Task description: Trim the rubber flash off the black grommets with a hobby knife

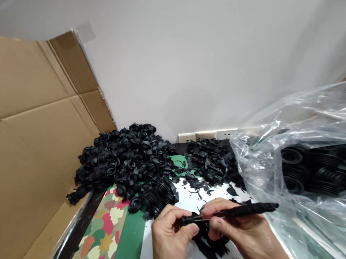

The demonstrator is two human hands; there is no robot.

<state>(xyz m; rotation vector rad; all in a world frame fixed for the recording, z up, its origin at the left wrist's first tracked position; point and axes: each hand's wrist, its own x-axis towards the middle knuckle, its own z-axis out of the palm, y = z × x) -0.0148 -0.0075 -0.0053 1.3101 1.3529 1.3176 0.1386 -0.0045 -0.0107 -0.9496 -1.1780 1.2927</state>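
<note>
Pinching a small black rubber pc [187,220] btwn thumb & fingers, the L hand [169,239] is just beside the R hand [234,223], low over the white sheet [148,246]. From where I'm standing, L grip's clamped on the rubber pc, R grip's clamped on a dark-handled tool [251,209]. Tool's long axis runs side to side, its 2 thin metal prongs pointing L, approx in line w/ the rubber pc, which lies L of the R grip. Can't tell if the tips are inside it or only touching. Black scraps [209,251] lie beneath; 1 big heap [126,161] of ribbed pcs sits behind, L side.
</note>
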